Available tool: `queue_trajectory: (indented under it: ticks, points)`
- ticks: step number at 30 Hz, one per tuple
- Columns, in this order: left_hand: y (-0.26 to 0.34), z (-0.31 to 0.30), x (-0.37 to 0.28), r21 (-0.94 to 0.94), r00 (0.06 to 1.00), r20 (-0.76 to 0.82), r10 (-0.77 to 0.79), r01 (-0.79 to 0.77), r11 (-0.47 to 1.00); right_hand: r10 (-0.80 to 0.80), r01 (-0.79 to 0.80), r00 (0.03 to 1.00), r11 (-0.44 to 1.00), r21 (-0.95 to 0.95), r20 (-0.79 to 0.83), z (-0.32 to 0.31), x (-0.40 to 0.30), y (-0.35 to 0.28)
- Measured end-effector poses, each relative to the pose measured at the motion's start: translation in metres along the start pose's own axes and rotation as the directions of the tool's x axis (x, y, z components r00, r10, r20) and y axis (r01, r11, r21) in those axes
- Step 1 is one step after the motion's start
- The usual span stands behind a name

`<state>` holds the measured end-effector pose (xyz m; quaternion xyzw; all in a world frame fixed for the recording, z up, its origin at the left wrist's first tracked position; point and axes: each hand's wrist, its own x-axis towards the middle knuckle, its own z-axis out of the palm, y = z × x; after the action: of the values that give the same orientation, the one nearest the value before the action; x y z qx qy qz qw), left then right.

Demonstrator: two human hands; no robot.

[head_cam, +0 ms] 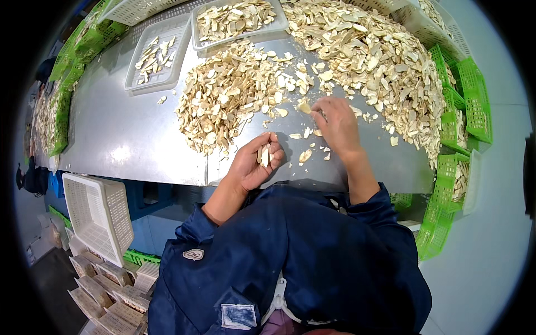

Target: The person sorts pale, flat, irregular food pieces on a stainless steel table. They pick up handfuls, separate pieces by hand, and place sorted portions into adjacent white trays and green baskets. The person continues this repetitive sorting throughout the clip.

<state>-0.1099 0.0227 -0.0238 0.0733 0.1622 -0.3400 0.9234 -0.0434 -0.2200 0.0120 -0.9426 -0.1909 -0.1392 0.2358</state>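
Observation:
My left hand (256,161), palm up near the table's front edge, curls around several pale dried slices (264,155). They look like sliced mushroom or root; I cannot tell which. To its right, my right hand (338,123) reaches over the metal table, pinching a yellowish slice (304,107) at its slightly blurred fingertips. A mound of slices (226,96) lies beyond my left hand. Past my right hand spreads a larger heap (377,63). Loose slices and crumbs lie between the hands, among them a browner slice (305,156).
A shallow translucent tray (130,81) with a few slices stands at the back left, beside a fuller tray (194,31). Green perforated baskets (475,100) line the right edge. A white perforated crate (115,209) stands below the table's left front edge, above several stacked containers (100,289).

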Motion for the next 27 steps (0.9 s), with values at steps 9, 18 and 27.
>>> queue_trajectory:
  ticks: [9, 18, 27]
  points:
    - [0.009, -0.008, -0.002, -0.034, 0.996, 0.027, 0.090, -0.089, 0.995, 0.099, -0.102, 0.994, 0.992, 0.076, 0.035, 0.013, 0.007, -0.031]
    - [0.010, 0.014, -0.005, 0.103, 0.987, -0.029, 0.156, -0.152, 0.983, 0.202, -0.228, 0.968, 0.955, 0.191, 0.148, 0.014, 0.006, -0.030]
    - [0.008, -0.014, 0.010, 0.028, 0.992, 0.123, 0.036, -0.040, 0.999, 0.019, -0.010, 0.996, 0.994, 0.105, -0.087, 0.021, 0.041, -0.006]
